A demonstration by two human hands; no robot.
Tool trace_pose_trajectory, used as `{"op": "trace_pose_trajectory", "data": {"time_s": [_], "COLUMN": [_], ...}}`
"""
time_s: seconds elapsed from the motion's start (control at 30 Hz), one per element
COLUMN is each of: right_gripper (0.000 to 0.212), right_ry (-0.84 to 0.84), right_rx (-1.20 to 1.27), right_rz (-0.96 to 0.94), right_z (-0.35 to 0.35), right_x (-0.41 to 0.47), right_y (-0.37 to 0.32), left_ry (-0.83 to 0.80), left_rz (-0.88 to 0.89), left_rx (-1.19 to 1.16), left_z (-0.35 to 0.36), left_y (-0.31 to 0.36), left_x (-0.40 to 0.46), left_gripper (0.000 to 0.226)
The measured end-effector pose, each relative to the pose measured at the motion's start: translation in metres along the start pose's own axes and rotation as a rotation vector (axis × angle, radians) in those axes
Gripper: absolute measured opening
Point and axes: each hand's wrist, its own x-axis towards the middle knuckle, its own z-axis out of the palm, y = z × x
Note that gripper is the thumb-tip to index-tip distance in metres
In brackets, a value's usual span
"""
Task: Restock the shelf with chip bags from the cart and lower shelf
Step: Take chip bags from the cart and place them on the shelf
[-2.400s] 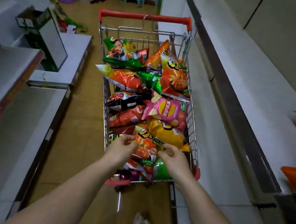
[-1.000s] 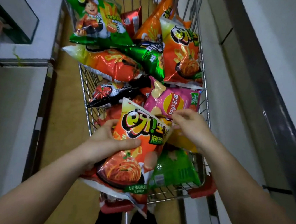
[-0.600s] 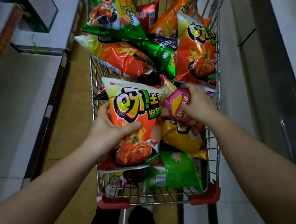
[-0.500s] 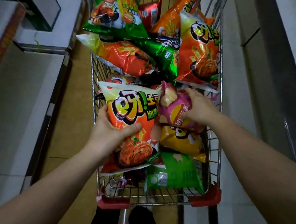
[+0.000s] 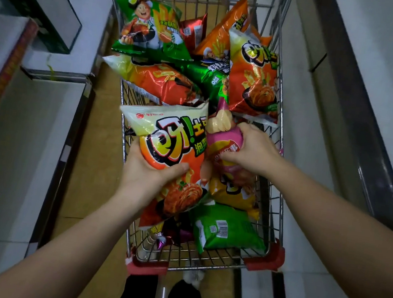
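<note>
— Gripping two at once: the left hand (image 5: 148, 175) clamps the orange kimchi chip bag (image 5: 172, 150) across its middle, thumb on the front, lifted above the cart (image 5: 276, 224).
— And the right hand (image 5: 250, 148)?
— Fingers curled around the pink Lay's bag (image 5: 226, 140), bunching its upper part, right beside the orange one.
— Heavy?
— Light, I'd say, puffed with air, slick foil. Squeeze hard and the chips may crush. Better pinching the sealed top edge.

"呀!土豆" on orange chip bag (image 5: 166, 142)
</note>
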Motion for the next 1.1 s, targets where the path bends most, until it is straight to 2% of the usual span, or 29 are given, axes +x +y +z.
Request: {"op": "trace_pose_trajectory", "data": {"time_s": [0.2,0.3,0.37,0.53,0.7,0.87,1.1], "right_gripper": [0.057,0.061,0.060,0.060,0.059,0.060,0.057], "right_ry": [0.124,0.235,0.329,0.528,0.774,0.963,1.160], "right_rx": [0.297,0.368,0.400,0.420,0.415,0.397,0.407], "right_rz": [0.001,-0.002,-0.008,-0.033,-0.045,0.036,0.165], "right_z": [-0.022,-0.046,-0.066,-0.118,-0.173,-0.205,-0.230], "right_x": [-0.019,-0.025,-0.030,-0.044,-0.064,-0.081,-0.112], "right_y": [-0.041,-0.065,-0.080,-0.115,-0.150,-0.176,-0.213], "left_ry": [0.093,0.125,0.150,0.172,0.200,0.102,-0.128], "left_rz": [0.157,0.223,0.281,0.460,0.645,0.778,0.936], "left_rx": [-0.062,-0.083,-0.111,-0.146,-0.110,-0.101,-0.130], "left_z": [-0.020,-0.030,-0.037,-0.049,-0.059,-0.072,-0.093], "left_y": [0.037,0.064,0.082,0.131,0.187,0.237,0.288], "left_x": [-0.016,-0.026,-0.031,-0.039,-0.040,-0.030,-0.023], "left_gripper": [0.076,0.107,0.113,0.085,0.106,0.121,0.108]}}
